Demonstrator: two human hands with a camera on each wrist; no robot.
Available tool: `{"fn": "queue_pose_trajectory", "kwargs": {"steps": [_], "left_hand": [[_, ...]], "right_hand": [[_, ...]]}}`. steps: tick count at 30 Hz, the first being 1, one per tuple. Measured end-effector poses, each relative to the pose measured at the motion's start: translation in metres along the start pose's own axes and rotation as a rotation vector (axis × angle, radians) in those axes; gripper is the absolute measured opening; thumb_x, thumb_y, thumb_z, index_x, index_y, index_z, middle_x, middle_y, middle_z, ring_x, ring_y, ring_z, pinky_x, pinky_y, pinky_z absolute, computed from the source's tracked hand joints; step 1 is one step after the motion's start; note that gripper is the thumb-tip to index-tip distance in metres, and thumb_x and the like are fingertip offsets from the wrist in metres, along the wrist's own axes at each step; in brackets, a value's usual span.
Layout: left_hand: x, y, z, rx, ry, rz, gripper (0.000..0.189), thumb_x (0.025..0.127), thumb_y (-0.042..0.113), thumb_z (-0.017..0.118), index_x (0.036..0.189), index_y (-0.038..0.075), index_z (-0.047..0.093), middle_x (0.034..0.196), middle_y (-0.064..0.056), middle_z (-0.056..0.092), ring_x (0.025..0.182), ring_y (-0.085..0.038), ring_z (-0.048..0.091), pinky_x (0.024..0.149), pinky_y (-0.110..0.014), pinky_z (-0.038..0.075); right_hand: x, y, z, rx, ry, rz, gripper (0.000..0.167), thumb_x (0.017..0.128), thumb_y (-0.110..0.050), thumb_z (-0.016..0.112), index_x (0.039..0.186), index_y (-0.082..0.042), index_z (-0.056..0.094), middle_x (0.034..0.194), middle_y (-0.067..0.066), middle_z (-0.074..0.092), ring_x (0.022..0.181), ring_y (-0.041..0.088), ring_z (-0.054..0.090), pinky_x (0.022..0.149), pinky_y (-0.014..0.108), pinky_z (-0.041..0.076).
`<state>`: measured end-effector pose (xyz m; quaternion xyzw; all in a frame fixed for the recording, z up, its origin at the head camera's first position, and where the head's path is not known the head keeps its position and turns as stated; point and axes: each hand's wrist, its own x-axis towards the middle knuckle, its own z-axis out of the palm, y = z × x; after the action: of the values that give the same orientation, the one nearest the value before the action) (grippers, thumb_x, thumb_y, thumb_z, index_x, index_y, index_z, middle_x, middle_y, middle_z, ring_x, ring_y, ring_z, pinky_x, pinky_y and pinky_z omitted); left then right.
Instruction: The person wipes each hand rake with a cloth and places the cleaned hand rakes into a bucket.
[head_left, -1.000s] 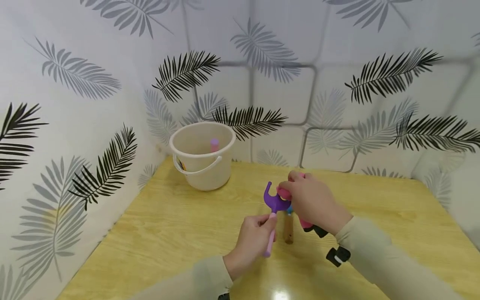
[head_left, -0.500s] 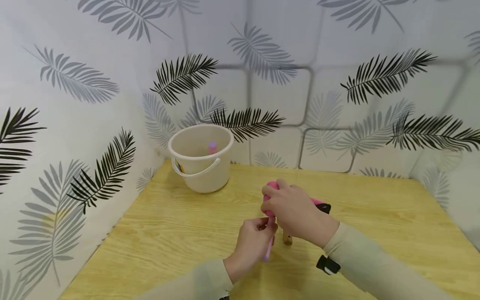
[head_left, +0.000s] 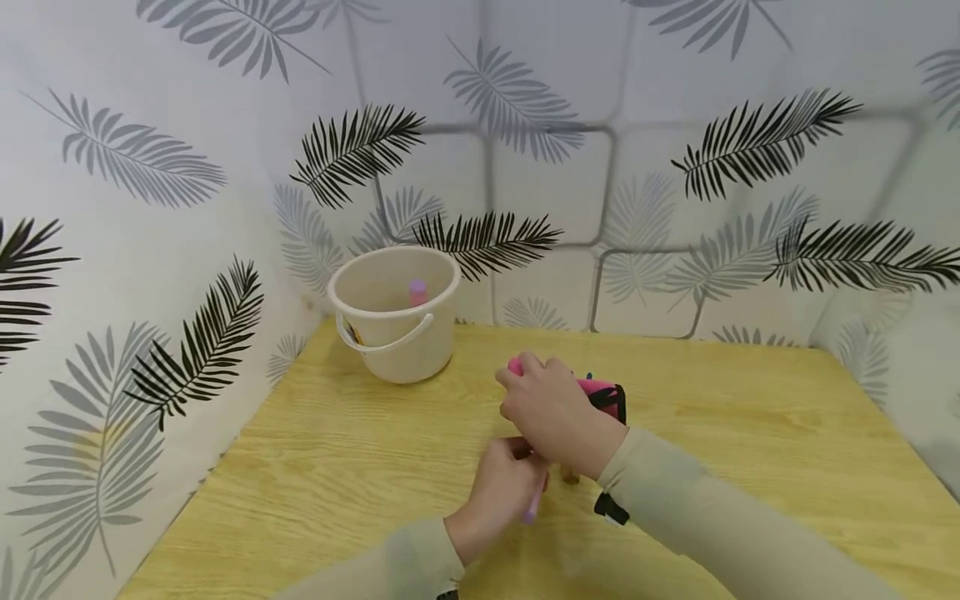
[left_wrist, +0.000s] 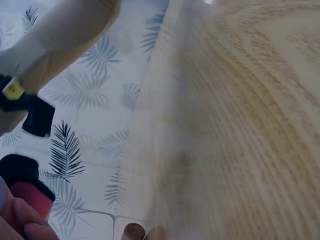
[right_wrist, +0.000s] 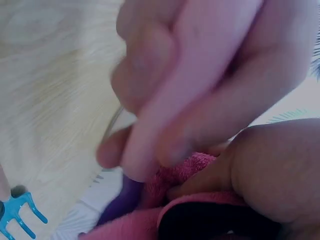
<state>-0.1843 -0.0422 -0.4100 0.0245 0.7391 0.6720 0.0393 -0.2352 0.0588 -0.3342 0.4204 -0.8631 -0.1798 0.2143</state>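
My left hand (head_left: 498, 483) grips the pale pink handle (right_wrist: 200, 60) of a toy tool, whose lilac end shows below my fingers. The tool's purple forked head (right_wrist: 122, 200) is seen in the right wrist view, against the cloth. My right hand (head_left: 555, 408) holds a pink terry cloth (head_left: 600, 387) with black trim bunched over that head, close above my left hand. In the head view the purple head is hidden behind my right hand. Beneath the hands lies a small rake with blue tines (right_wrist: 20, 212) and a wooden handle (head_left: 571, 477).
A cream bucket (head_left: 408, 350) with a carrying handle stands at the back left of the wooden table (head_left: 337, 467). Inside it a pink thing with a lilac end (head_left: 417, 291) shows. Leaf-patterned sheeting (head_left: 540, 183) rises behind the table and along its left side.
My right hand has moved left with the cloth, from the edge of the purple head to over it, covering it. The left hand still grips the handle in nearly the same place.
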Motion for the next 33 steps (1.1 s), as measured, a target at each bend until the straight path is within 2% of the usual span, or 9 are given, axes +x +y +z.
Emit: {"fn": "queue_pose_trajectory", "kwargs": {"steps": [3,5,8,11,14,17,25,29,33], "left_hand": [[0.003,0.000,-0.001,-0.038,0.042,0.009,0.031,0.096,0.014,0.053,0.067,0.005,0.056,0.051,0.001,0.050,0.039,-0.011,0.041,0.040,-0.023,0.033],[0.005,0.002,-0.002,-0.066,0.061,0.014,0.033,0.100,0.020,0.053,0.070,0.005,0.058,0.058,0.000,0.052,0.045,-0.011,0.043,0.044,-0.024,0.034],[0.005,0.004,-0.003,-0.069,0.068,-0.007,0.037,0.103,0.028,0.054,0.075,0.004,0.059,0.062,0.000,0.054,0.050,-0.010,0.045,0.047,-0.023,0.035],[0.003,0.007,-0.003,-0.080,0.063,-0.043,0.032,0.102,0.026,0.055,0.083,0.002,0.063,0.065,0.000,0.055,0.052,-0.009,0.046,0.046,-0.022,0.036],[0.001,0.008,-0.003,-0.094,0.068,-0.056,0.028,0.101,0.025,0.056,0.094,0.000,0.067,0.068,-0.001,0.056,0.054,-0.009,0.048,0.047,-0.021,0.039],[0.000,0.009,-0.002,-0.106,0.081,-0.056,0.028,0.100,0.025,0.057,0.099,-0.002,0.068,0.068,-0.001,0.057,0.055,-0.009,0.050,0.047,-0.021,0.040],[0.005,0.004,-0.002,-0.125,0.123,-0.035,0.029,0.102,0.025,0.054,0.089,0.001,0.066,0.066,0.000,0.056,0.053,-0.009,0.049,0.047,-0.021,0.038],[0.003,0.004,-0.002,-0.140,0.118,-0.032,0.028,0.102,0.023,0.055,0.093,-0.001,0.066,0.065,0.000,0.055,0.052,-0.009,0.049,0.046,-0.021,0.039],[0.000,0.004,-0.003,-0.136,0.120,-0.047,0.029,0.101,0.023,0.056,0.105,-0.003,0.068,0.067,-0.001,0.056,0.054,-0.010,0.050,0.044,-0.021,0.041]], "right_hand": [[-0.012,0.001,-0.002,0.118,0.019,0.035,0.015,0.087,-0.012,0.072,0.081,-0.026,0.072,0.097,0.001,0.057,0.084,0.028,0.053,0.051,0.034,0.046],[-0.021,0.004,0.000,0.230,0.049,0.079,0.021,0.084,-0.006,0.071,0.091,-0.026,0.073,0.104,0.003,0.058,0.090,0.030,0.056,0.051,0.035,0.050],[-0.031,0.011,0.010,0.387,0.076,0.174,0.038,0.079,0.000,0.067,0.107,-0.025,0.072,0.111,0.006,0.059,0.088,0.032,0.059,0.050,0.036,0.052],[-0.038,0.019,0.022,0.479,0.085,0.283,0.044,0.080,-0.002,0.069,0.118,-0.025,0.071,0.113,0.007,0.060,0.081,0.030,0.058,0.048,0.033,0.050],[-0.041,0.026,0.031,0.510,0.092,0.387,0.046,0.081,-0.004,0.070,0.124,-0.023,0.069,0.112,0.008,0.060,0.079,0.030,0.058,0.050,0.034,0.051],[-0.046,0.026,0.035,0.512,0.110,0.456,0.048,0.081,-0.004,0.070,0.126,-0.022,0.067,0.112,0.009,0.060,0.076,0.030,0.058,0.053,0.037,0.052],[-0.055,-0.001,0.029,0.633,0.135,0.417,0.044,0.087,-0.008,0.068,0.130,-0.020,0.066,0.109,0.013,0.061,0.067,0.018,0.056,0.055,0.029,0.052],[-0.052,0.011,0.038,0.637,0.156,0.475,0.045,0.086,-0.005,0.069,0.129,-0.017,0.067,0.110,0.013,0.060,0.068,0.021,0.057,0.053,0.030,0.051],[-0.049,0.027,0.051,0.676,0.131,0.536,0.042,0.091,-0.010,0.068,0.132,-0.014,0.064,0.111,0.014,0.060,0.074,0.025,0.061,0.060,0.037,0.056]]}}
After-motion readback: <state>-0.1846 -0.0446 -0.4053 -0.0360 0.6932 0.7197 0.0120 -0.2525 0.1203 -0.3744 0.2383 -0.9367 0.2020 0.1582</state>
